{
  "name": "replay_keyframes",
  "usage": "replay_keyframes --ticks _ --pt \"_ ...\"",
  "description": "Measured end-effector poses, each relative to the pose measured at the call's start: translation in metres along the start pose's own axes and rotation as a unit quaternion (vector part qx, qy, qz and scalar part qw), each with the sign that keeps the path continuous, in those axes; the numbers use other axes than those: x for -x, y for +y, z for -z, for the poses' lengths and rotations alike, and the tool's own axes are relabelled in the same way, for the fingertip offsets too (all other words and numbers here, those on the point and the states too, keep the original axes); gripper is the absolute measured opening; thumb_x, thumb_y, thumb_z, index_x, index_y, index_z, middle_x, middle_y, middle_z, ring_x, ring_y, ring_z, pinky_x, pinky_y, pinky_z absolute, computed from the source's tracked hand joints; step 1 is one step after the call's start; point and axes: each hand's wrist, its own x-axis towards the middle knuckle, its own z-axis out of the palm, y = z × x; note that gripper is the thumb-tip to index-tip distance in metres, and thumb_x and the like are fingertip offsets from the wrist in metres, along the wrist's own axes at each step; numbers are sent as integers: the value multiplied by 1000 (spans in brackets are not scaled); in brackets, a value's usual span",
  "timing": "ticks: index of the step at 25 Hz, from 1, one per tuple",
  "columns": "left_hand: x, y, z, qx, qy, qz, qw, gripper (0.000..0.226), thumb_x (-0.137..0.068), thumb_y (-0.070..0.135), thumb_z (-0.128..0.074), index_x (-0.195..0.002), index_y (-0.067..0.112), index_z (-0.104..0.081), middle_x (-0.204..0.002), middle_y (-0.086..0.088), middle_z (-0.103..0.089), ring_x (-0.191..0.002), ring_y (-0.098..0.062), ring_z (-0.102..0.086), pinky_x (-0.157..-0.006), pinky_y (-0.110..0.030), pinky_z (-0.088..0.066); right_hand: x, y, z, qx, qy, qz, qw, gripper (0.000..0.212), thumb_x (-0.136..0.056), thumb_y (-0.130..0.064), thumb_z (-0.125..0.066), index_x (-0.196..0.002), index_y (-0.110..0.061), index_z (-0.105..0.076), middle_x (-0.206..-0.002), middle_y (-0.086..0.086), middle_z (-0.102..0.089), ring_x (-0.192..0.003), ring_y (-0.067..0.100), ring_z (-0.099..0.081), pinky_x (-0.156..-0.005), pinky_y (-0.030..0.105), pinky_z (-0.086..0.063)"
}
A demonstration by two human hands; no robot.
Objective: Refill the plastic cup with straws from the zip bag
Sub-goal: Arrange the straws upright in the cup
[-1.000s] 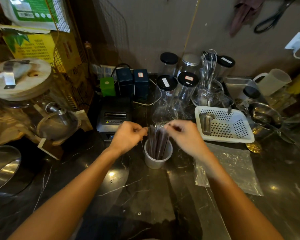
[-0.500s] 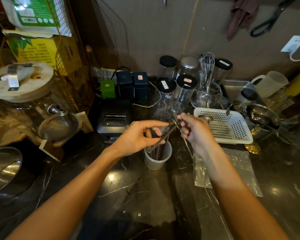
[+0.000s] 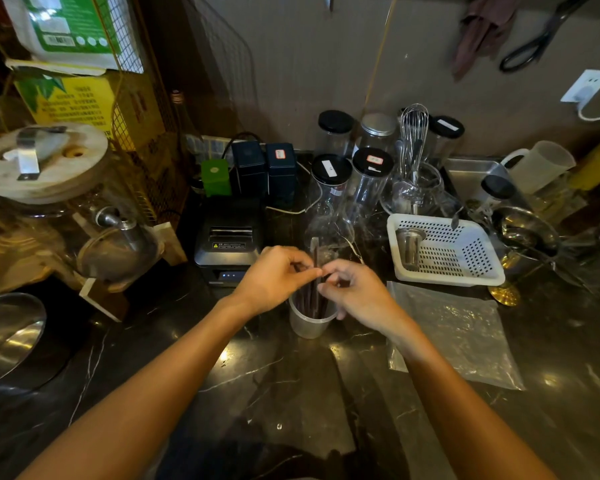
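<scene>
A small clear plastic cup (image 3: 309,325) stands on the dark marble counter with several dark wrapped straws (image 3: 309,299) upright in it. My left hand (image 3: 274,275) and my right hand (image 3: 357,292) meet just above the cup, fingertips pinched on the straws near their upper ends; one straw (image 3: 314,251) pokes up above my fingers. The clear zip bag (image 3: 454,334) lies flat on the counter to the right of the cup, apart from both hands.
A white perforated basket (image 3: 465,268) with a metal cup sits behind the bag. A black receipt printer (image 3: 227,244) stands behind my left hand. Clear jars (image 3: 329,188) and a whisk crowd the back. A steel bowl (image 3: 0,337) is at the left edge.
The hands, spread apart with a tilted straw between them half a second ago, have come together over the cup. The straws now stand upright in it.
</scene>
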Motion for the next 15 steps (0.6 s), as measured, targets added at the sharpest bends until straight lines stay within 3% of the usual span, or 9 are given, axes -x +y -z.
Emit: replay_keyframes --ticks 2,5,8,15 --pt "2 -2 -5 0 -21 10 1000 13 -94 27 -72 -87 20 -81 -82 3 -73 -76 -9 -70 -74 -36 -60 0 2 -6 56 2 16 998 6 -101 -20 -68 -95 -22 -71 -79 5 -72 -51 3 -60 -65 39 -60" --pt "3 -7 -13 -17 -35 16 999 12 -94 28 -71 -90 25 -82 -81 5 -75 -75 -5 -70 -71 -29 -58 -3 12 -13 115 24 15 993 16 -103 -25 -65 -87 -24 -69 -72 -3 -68 -60 6 -63 -68 47 -59" --pt "5 -16 -14 -26 -5 55 998 12 -93 31 -73 -97 25 -82 -88 9 -78 -81 1 -70 -77 -24 -59 -5 16 -17 188 31 -2 982 9 -103 -29 -64 -97 -27 -70 -83 -5 -72 -77 10 -70 -76 42 -61" --pt "6 -37 -15 -37 54 107 992 11 -92 37 -71 -96 28 -73 -83 11 -71 -80 2 -67 -78 -28 -60 -5 21 -12 219 84 -48 971 19 -98 -39 -70 -100 -21 -66 -84 -7 -68 -80 12 -69 -78 41 -61"
